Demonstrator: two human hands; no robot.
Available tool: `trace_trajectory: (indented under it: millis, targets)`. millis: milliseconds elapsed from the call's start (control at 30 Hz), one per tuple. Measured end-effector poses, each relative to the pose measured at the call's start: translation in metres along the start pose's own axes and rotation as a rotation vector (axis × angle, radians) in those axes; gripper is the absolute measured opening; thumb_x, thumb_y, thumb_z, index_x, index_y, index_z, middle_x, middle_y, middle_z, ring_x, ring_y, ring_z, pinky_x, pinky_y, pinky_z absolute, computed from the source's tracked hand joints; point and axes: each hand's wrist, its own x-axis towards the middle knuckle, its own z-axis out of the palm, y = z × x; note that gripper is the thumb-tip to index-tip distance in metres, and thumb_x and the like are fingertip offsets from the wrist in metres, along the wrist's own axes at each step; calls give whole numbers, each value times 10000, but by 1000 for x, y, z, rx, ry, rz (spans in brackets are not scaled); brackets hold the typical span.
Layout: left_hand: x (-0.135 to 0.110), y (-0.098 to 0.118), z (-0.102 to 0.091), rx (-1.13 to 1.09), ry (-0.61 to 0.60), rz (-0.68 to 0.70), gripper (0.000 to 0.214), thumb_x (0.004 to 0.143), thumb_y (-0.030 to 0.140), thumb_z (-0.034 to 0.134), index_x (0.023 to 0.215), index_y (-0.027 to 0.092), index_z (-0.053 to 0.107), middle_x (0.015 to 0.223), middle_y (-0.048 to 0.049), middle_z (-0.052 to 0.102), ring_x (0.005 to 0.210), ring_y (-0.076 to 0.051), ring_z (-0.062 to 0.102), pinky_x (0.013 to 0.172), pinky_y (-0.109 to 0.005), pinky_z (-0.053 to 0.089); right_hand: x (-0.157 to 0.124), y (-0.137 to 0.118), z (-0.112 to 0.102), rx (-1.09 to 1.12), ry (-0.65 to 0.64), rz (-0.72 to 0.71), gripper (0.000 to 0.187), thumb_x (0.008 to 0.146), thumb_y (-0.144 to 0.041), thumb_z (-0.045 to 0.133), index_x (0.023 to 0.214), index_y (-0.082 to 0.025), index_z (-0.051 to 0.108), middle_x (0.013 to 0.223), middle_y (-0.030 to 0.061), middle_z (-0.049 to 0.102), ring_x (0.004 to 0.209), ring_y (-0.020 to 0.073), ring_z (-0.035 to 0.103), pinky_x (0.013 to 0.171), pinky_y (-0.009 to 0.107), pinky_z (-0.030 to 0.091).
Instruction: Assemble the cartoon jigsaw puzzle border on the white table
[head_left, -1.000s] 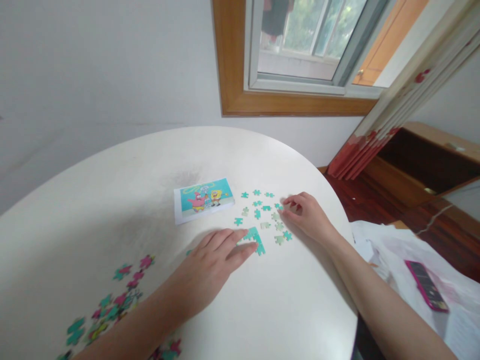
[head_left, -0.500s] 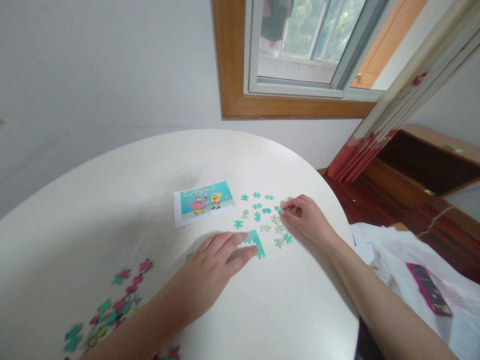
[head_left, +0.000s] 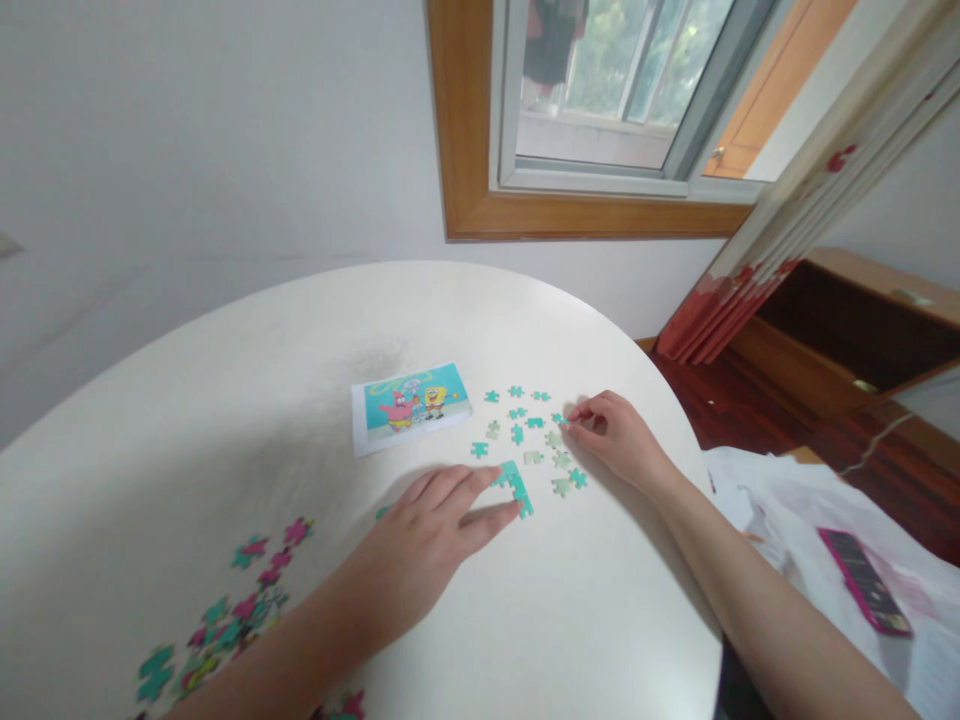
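On the white round table (head_left: pixel 585 600), my left hand (head_left: pixel 431 535) lies with its fingers spread, thumb and index fingertips resting on a corner of joined turquoise jigsaw pieces (head_left: pixel 517 485). My right hand (head_left: pixel 615 435) is pinched at the right edge of the loose pieces, its fingertips on a small turquoise puzzle piece (head_left: pixel 559 419). Several loose turquoise pieces (head_left: pixel 534 423) and pale greenish ones (head_left: pixel 533 458) lie between the hands. Behind my left hand is the reference picture (head_left: pixel 416 402), with cartoon characters on a turquoise ground. Another turquoise piece (head_left: pixel 382 512) is partly hidden by that hand.
A pile of pink, turquoise and yellow pieces (head_left: pixel 240 620) lies at the left front, partly covered by my left forearm. To the right, a pink-edged phone (head_left: pixel 866 582) rests on white plastic (head_left: pixel 795 500) beyond the table's edge. A window (head_left: pixel 600 90) is behind the table.
The view has shifted very slightly. My left thumb has slid a touch to the right on the joined pieces; my right hand stays at the same piece.
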Motion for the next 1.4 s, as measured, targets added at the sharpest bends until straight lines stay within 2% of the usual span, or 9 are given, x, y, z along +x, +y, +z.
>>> trace_trajectory:
  millis: [867,1033,1167,1400]
  targets:
    - [-3,0,1,-20,11,5,575,888,3,500,1358,331,546,1405,-65,505,1204,-267,466,1007,-452,422,-1,-2,-2,46,20,22,132,824,-290,634,805,-177,699,842,59,619,719,169,565,705,326,444]
    - [-2,0,2,-22,7,-2,587,890,4,499,1370,341,533,1419,-58,498,1217,-265,461,1021,-456,412,0,-11,-2,-28,63,-107,167,872,-233,599,923,-192,752,906,78,636,886,219,577,834,373,447]
    - [-1,0,1,-27,4,-7,582,887,2,495,1354,344,546,1412,-45,515,1213,-257,474,1022,-445,412,8,-24,0,-119,-26,-181,251,885,-196,607,1072,-239,769,982,86,643,942,234,550,889,392,429]
    - [-2,0,0,-3,-6,-2,601,878,-2,498,1367,345,532,1421,-36,515,1243,-255,458,1049,-440,385,25,-44,-3,-335,-221,-196,217,859,-221,667,1039,-272,777,1083,91,647,1019,248,535,918,385,404]
